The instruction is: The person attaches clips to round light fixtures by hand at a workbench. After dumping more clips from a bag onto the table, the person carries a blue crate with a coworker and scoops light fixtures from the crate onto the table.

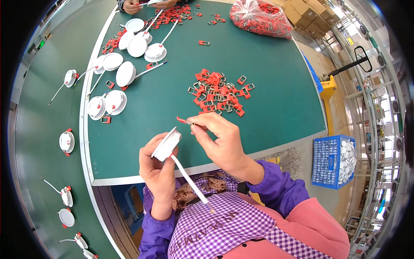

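My left hand [157, 175] is closed around a round white downlight [167, 144], tilted on edge above the table's near side. A white cable [189, 179] with a bare end hangs from the lamp toward my apron. Between the thumb and forefinger of my right hand [219, 138] is a red-tipped metal spring clip [185, 121], just right of the lamp and apart from it. Beyond my hands lies a loose pile of red and metal clips [217, 93] on the green table.
More white downlights [137, 45] with cables lie at the table's left. A clear bag of red clips [258, 19] sits at the far right. Another person's hand [131, 6] shows at the far edge. A blue crate [325, 162] and yellow pallet jack [328, 88] stand to the right.
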Available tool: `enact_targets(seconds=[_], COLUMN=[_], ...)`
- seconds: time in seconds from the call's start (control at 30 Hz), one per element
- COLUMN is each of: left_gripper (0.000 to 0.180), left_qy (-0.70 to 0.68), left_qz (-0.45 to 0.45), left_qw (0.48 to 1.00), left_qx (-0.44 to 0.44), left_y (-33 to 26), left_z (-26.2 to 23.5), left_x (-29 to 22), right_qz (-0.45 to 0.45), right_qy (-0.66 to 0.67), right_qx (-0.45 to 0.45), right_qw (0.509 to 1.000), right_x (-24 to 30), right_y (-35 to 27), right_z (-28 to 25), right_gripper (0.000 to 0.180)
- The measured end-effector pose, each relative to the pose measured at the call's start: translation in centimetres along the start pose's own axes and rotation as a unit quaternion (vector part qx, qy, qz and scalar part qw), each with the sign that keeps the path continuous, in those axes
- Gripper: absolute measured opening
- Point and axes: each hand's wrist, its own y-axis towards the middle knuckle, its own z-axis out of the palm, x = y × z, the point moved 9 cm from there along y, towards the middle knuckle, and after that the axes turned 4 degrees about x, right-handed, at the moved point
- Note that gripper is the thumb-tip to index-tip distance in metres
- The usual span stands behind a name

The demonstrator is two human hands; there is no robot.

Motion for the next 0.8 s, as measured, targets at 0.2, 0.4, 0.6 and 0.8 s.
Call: enact_targets(seconds=[0.2,0.4,0.6,0.8], left_gripper=[0.041,0.039,0.04,0.045], left_qy=[0.158,0.278,0.365,0.429], left_qz=[0.164,0.228,0.299,0.324], left_qw=[0.973,0.932,0.881,0.843], left_qx=[0.043,0.045,0.042,0.025], left_y=[-0.6,-1.0,-1.3,-1.6], left_z=[0.3,0.8,1.4,1.6], left_x=[-2.1,-3.2,-4.5,-5.4], right_qz=[0.088,0.08,0.091,0.109], right_qy=[0.09,0.121,0.134,0.16], right_qx=[0.03,0.027,0.029,0.05], right_qw=[0.992,0.989,0.986,0.98], right_x=[-2.1,-2.5,-2.5,-2.9], right_y=[-0.5,-1.0,-1.2,-1.6], right_z=[0.9,1.2,1.3,1.4], right_gripper=[0.013,0.013,0.012,0.018])
